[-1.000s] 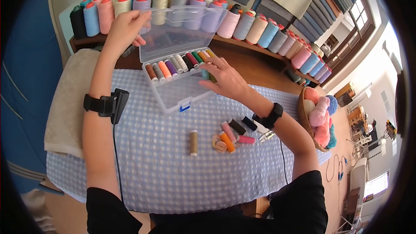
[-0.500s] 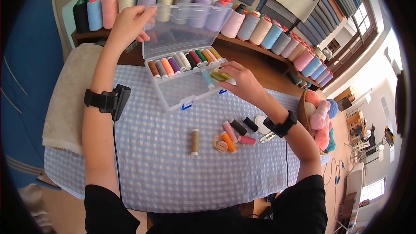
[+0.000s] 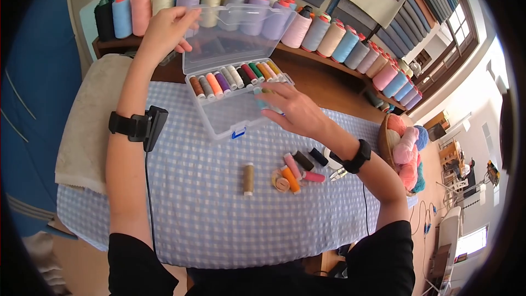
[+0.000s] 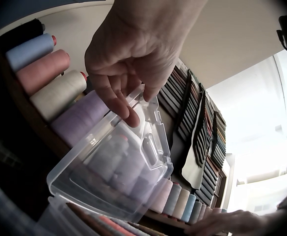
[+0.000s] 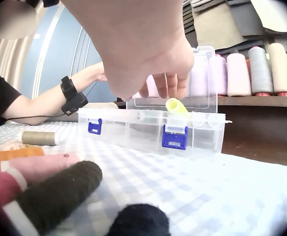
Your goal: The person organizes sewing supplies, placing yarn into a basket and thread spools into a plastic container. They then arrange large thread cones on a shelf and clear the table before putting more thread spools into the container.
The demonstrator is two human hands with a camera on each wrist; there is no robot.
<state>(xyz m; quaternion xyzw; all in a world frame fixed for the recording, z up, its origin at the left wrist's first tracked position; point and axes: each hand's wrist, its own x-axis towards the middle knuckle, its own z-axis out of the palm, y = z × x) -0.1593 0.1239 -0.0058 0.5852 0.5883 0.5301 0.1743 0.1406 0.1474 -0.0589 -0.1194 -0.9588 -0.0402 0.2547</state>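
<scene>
A clear plastic box (image 3: 211, 120) lies on the checked cloth with its lid (image 3: 219, 57) raised. My left hand (image 3: 164, 34) pinches the lid's upper left corner between thumb and fingers; the left wrist view shows this grip on the lid's edge (image 4: 95, 135). A row of colourful thread spools (image 3: 223, 78) fills the back compartment. Over the right part of the front compartment, my right hand (image 3: 302, 114) holds a yellow-green spool (image 5: 177, 106), tilted with its end above the rim. A pale teal spool (image 3: 258, 97) lies beneath those fingers, mostly covered.
Nearer me lie a tan spool (image 3: 249, 178), an orange spool (image 3: 290, 180), pink and dark spools, a tape roll (image 3: 281, 185) and small snips (image 3: 338, 174). A basket of yarn (image 3: 406, 153) stands right. Large thread cones (image 3: 141, 19) line the shelf behind.
My right hand lifted slightly clear to the right with the yellow-green spool, then came back left over the front compartment. My left hand keeps its grip on the lid.
</scene>
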